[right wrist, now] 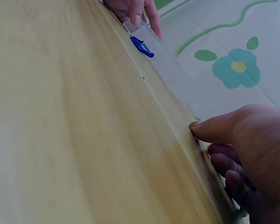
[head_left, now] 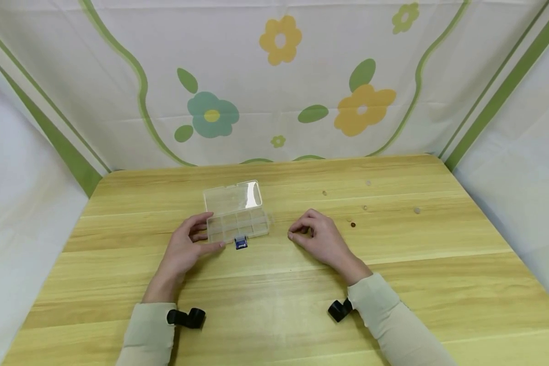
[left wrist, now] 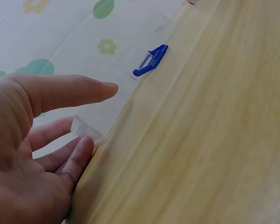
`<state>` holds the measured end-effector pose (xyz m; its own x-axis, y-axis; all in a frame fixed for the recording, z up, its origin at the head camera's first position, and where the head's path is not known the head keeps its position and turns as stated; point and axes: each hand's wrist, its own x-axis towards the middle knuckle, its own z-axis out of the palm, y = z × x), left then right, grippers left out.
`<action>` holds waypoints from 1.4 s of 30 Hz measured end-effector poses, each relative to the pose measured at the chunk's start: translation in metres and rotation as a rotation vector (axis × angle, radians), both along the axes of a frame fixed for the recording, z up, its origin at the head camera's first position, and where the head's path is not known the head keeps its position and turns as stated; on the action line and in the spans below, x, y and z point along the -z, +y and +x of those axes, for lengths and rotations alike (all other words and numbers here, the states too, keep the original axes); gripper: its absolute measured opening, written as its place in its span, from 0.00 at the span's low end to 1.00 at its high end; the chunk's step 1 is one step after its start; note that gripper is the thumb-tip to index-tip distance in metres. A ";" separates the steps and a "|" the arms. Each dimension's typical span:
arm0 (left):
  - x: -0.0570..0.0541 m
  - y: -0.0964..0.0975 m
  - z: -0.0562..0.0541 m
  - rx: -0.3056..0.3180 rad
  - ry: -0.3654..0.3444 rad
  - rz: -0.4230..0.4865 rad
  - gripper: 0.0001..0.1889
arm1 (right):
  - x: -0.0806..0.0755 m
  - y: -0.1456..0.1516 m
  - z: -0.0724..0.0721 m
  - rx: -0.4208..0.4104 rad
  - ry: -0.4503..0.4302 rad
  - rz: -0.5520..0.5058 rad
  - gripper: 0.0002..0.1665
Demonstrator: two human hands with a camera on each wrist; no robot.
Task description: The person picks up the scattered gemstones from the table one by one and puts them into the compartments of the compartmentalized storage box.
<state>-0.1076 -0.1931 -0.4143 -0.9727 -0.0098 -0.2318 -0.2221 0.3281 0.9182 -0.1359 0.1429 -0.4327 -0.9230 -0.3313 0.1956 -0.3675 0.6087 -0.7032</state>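
A clear plastic compartment box (head_left: 260,235) lies on the table with its lid (head_left: 226,199) flipped back. A blue latch (head_left: 240,243) sticks out from its front side. My left hand (head_left: 183,247) holds the box's left end, thumb along the front wall and fingers curled behind the corner. To the right of the box, my right hand (head_left: 321,237) hovers low with thumb and index fingertips together and the other fingers curled. Whether something tiny sits between those fingertips, I cannot tell. Past this hand lies a small dark reddish-brown round piece (head_left: 353,224).
Several small pale pieces lie at the right, among them one near the back (head_left: 368,183) and a greyish one (head_left: 417,210). A flowered cloth (head_left: 265,91) hangs behind the wooden table (head_left: 274,315). Both wrists carry black camera mounts (head_left: 187,318).
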 end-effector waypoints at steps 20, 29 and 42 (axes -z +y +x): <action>-0.020 0.007 0.003 0.014 -0.027 -0.069 0.46 | 0.000 -0.001 0.002 0.008 -0.015 -0.005 0.03; -0.020 0.009 0.003 0.017 -0.021 -0.094 0.45 | 0.000 -0.001 0.001 0.011 -0.001 -0.003 0.02; -0.019 0.009 0.005 0.027 0.004 -0.117 0.44 | 0.000 -0.002 0.002 0.016 -0.001 0.001 0.03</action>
<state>-0.1031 -0.1842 -0.3951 -0.9739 -0.0103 -0.2269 -0.2083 0.4387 0.8742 -0.1341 0.1404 -0.4329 -0.9286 -0.3163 0.1939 -0.3564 0.6154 -0.7030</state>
